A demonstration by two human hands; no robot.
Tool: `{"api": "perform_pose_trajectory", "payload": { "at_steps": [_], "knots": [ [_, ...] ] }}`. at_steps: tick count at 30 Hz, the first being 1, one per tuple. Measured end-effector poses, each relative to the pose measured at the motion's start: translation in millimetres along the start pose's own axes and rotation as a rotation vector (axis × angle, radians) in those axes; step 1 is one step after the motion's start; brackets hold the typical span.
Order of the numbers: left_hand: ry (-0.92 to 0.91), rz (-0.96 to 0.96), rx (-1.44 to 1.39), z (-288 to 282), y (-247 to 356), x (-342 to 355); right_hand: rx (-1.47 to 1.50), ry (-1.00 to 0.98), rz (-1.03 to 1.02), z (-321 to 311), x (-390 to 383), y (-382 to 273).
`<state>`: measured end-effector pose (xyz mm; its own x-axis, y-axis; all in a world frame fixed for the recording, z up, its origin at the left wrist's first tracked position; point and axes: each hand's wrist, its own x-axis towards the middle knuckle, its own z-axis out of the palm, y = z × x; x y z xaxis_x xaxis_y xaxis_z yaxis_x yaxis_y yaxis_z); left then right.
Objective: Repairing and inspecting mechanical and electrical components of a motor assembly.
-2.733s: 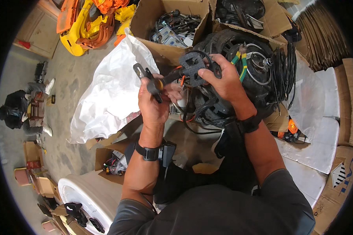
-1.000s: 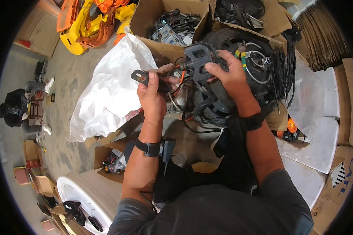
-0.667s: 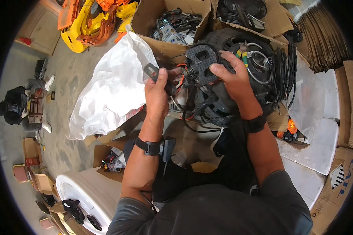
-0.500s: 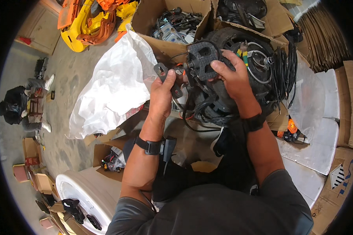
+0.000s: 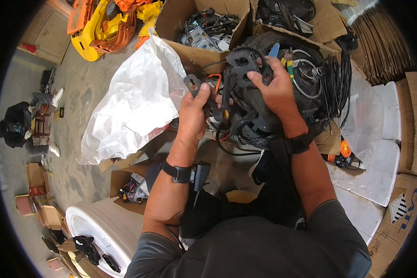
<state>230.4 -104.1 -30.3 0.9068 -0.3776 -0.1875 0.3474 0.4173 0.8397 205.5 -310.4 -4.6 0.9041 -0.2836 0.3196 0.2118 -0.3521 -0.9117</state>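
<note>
My left hand [image 5: 193, 111] is closed on a narrow black part with an oval slot [image 5: 192, 82], thumb lying along it. My right hand [image 5: 275, 88] grips a blocky black pedal [image 5: 242, 65], its thumb pressed on the near side. A dark crank arm [image 5: 225, 90] hangs between the two hands, below the pedal; where it joins either part is hard to make out. Both hands are over a pile of black tyres and cables [image 5: 259, 109]. An orange cable [image 5: 216, 78] shows behind the parts.
A white plastic sack [image 5: 134, 102] lies left of the pile. Beyond stands a cardboard box of small metal parts [image 5: 208, 30]. White foam blocks [image 5: 370, 171] are at right, a white tub [image 5: 97, 231] at lower left. Another person [image 5: 21, 121] sits far left.
The pedal has turned and tilted between my hands, and the crank arm now shows below it. The slotted part in my left hand has tilted slightly. Both arms stay almost in place.
</note>
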Motion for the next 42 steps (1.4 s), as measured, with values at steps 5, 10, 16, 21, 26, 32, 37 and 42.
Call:
{"api": "perform_pose_trajectory", "payload": {
  "at_steps": [5,10,16,21,26,32,37,42],
  "knots": [
    [0.011,0.023,-0.151,-5.2,7.3,-0.3,-0.031,-0.029,-0.015,-1.6,-1.3,1.3],
    [0.110,0.138,-0.214,-4.0,10.9,1.2,-0.035,-0.088,0.008,-4.2,0.3,4.3],
    [0.027,0.205,-0.186,-7.5,8.2,4.0,0.083,-0.191,0.161,-6.7,0.5,8.4],
    [0.100,0.192,-0.069,-2.8,5.0,4.3,0.280,-0.196,0.280,-5.4,3.0,-0.4],
    [0.140,0.159,-0.040,-5.3,1.0,8.6,0.210,-0.200,0.239,-6.8,0.1,-4.5],
    [0.125,0.083,-0.098,-1.4,2.8,7.8,0.331,-0.181,0.283,-5.0,-2.2,-14.6],
    [0.140,0.023,-0.052,-0.2,1.4,8.2,0.336,-0.128,0.279,-2.7,-3.9,-13.2],
    [0.124,0.001,0.059,-3.6,-2.9,9.0,0.408,-0.041,0.220,-4.5,-3.5,-12.0]
  ]
}}
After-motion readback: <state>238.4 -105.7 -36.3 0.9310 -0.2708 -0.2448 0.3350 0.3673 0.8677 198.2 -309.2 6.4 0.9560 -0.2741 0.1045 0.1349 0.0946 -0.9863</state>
